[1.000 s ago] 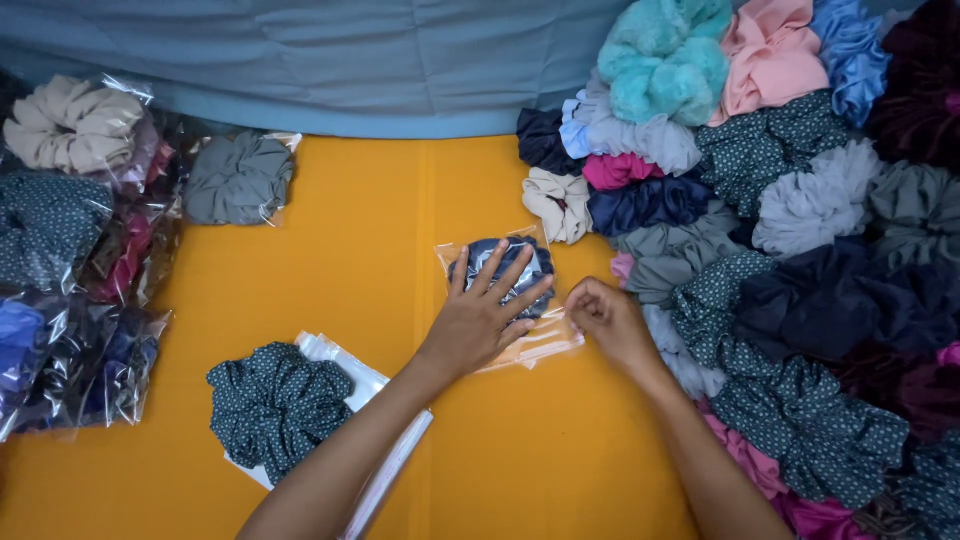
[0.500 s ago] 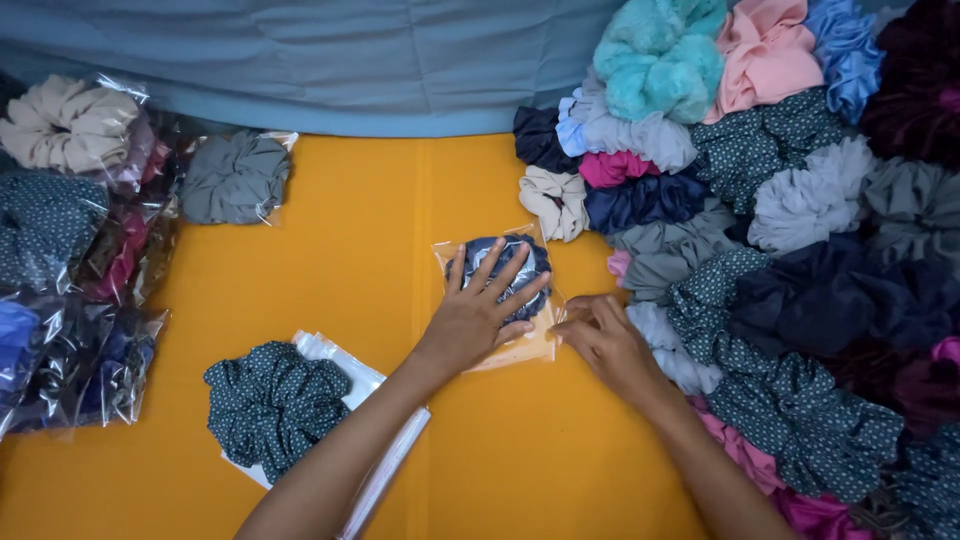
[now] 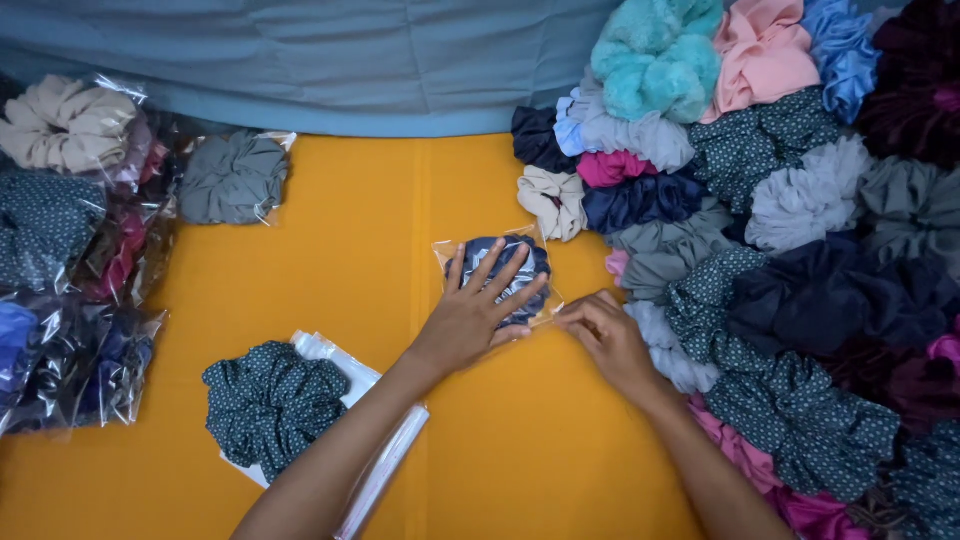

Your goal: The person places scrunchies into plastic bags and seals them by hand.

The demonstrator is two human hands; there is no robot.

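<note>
Clear plastic bag [image 3: 545, 300] holding a navy scrunchie [image 3: 500, 275] pressed flat to the orange table [image 3: 300, 300] under spread left hand [image 3: 470, 320], open edge pinched shut by right hand [image 3: 605, 335] fingertips just beside; sealing step judged underway, steady pressure along the edge needed next.

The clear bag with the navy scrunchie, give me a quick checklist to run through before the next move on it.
1. Left hand lies flat on the clear bag, pinning it: ok.
2. Navy scrunchie is inside the bag, nothing poking out that I can see: ok.
3. Right hand has its fingertips at the bag's lower right edge: ok.
4. Bag edge fully closed: cannot tell, the fingers cover it.
5. Bag lies on bare orange tabletop, apart from the loose scrunchie pile: ok.
6. Spare clear bags by the dotted scrunchie are partly under the left forearm: not ok.
</note>
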